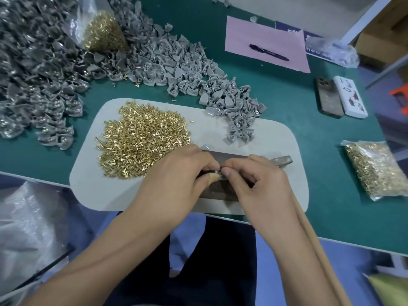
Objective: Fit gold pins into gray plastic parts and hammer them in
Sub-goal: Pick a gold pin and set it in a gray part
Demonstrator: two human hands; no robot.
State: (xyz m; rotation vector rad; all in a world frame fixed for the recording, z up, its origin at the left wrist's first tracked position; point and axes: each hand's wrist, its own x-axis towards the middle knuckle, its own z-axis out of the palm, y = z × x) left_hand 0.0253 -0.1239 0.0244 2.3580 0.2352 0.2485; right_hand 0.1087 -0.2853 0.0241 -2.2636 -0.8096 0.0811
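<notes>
Over the dark metal block (223, 191) at the near edge of the white mat (276, 138), meeting fingertip to fingertip: left hand (176, 173) and right hand (260, 180), both curled and pinching something small between them. Judging from a glint of gold and a sliver of gray at the join, probably fitting a gold pin (217, 172) into a gray plastic part (223, 177), though mostly hidden by the fingers, so not telling which hand is holding which piece. Seemingly also trapping the wooden hammer handle (309, 228) under the right palm and forearm, with the hammer head (281, 160) poking out just beyond the right knuckles; hard to say whether gripping or merely resting on it. Lying just left of the hands on the mat: the loose pile of gold pins (143, 140). Spilling onto the mat's far edge: unfitted gray parts (238, 120), part of a larger heap (33, 74) spreading across the green surface (320, 151). Sitting well apart at right: a bagged supply of pins (375, 168). Looking like the insertion step, not yet the hammering one. Next, likely needing the pin seated straight in its hole, the part set flat on the block, fingers drawn clear, then the hammer raised for a short tap.
</notes>
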